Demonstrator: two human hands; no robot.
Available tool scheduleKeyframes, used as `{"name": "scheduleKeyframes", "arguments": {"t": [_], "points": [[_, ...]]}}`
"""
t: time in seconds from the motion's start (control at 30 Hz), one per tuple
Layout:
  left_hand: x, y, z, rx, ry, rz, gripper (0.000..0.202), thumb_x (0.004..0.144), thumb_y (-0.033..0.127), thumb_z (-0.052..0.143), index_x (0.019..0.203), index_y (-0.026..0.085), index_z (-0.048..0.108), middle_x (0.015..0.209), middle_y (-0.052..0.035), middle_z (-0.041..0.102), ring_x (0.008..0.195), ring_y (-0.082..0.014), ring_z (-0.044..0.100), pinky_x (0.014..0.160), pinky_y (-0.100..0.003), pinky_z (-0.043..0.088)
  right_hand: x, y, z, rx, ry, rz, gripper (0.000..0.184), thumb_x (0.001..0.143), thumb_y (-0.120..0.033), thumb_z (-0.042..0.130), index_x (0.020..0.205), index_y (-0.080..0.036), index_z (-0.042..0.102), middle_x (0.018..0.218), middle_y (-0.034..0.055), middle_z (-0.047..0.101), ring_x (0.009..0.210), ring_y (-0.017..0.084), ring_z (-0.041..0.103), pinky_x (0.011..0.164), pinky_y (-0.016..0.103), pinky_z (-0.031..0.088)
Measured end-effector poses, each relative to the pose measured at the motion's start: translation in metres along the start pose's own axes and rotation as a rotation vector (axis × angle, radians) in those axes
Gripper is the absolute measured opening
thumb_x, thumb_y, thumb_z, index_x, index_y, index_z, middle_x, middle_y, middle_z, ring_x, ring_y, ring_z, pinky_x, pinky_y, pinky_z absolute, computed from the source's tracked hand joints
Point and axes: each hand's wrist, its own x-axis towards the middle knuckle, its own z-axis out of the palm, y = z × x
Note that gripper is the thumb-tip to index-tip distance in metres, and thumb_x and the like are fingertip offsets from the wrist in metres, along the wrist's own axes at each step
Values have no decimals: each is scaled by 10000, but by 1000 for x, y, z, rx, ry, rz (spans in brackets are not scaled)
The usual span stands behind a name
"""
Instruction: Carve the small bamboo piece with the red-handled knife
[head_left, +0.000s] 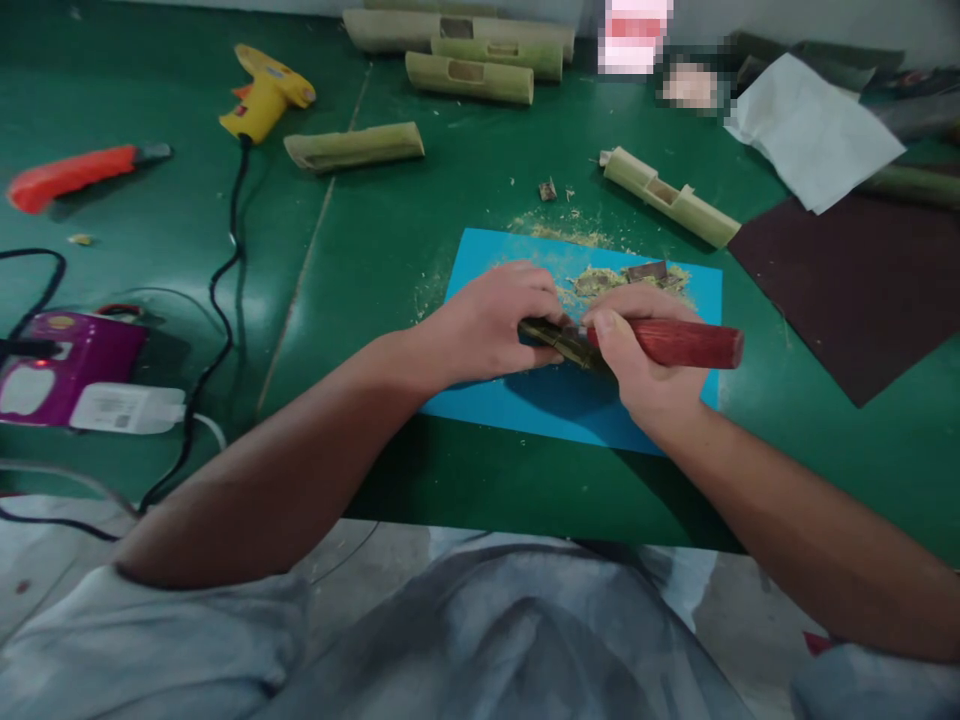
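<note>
Over a blue sheet (487, 402), my left hand (499, 318) is closed around a dark piece of bamboo (571, 346). My right hand (646, 352) grips a carving knife by its red wooden handle (686, 344). The blade end points left at the bamboo, close to my left fingers, and is mostly hidden by my thumb and fingers. Pale shavings (596, 281) and a small dark chip (646, 271) lie on the sheet just beyond my right hand.
Cut bamboo tubes (469, 78) lie at the back; a notched tube (667, 195) is at right beside dark brown paper (855, 290) and a white cloth (814, 130). Leftward are a yellow glue gun (264, 95), a red-handled cutter (75, 177), a purple power strip (82, 365) and cords.
</note>
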Motion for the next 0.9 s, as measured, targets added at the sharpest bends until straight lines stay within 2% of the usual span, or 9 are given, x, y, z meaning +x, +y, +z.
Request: {"name": "scheduleKeyframes", "arguments": {"t": [0.23,0.5,0.67,0.83,0.9], "points": [[0,-2,2,9,18,7,204,1007,417,742,989,215,765,1058,-70,767,1062,-260,708,979,-436,529,3,-3,-1,-16,-15,26,205,991,-248,709,797,-303,748,807,-12,767,770,197,733,757,394,605],[1,-5,3,-19,43,12,230,993,455,733,962,228,758,1004,-55,753,960,-231,668,924,-423,507,9,-5,-3,-74,-111,-117,245,973,-182,695,755,-291,670,741,-18,677,669,172,626,656,369,541],[1,-4,3,12,23,-17,222,966,451,761,944,231,768,992,-61,745,974,-248,679,931,-436,517,8,-6,-3,-90,-91,-102,262,997,-250,687,741,-287,643,724,-31,661,660,164,612,650,360,524],[0,-3,3,17,31,4,164,957,384,780,1007,229,799,1030,-58,784,1037,-250,716,975,-420,536,2,-1,-2,-92,-5,-62,317,985,-264,688,680,-264,605,667,-32,616,602,147,560,590,355,430],[0,-4,4,22,41,17,166,951,366,795,1045,231,809,1053,-62,794,1060,-255,725,986,-421,544,0,2,-3,-64,25,-48,298,994,-262,689,699,-254,647,684,-26,650,630,150,601,625,348,470]]}}
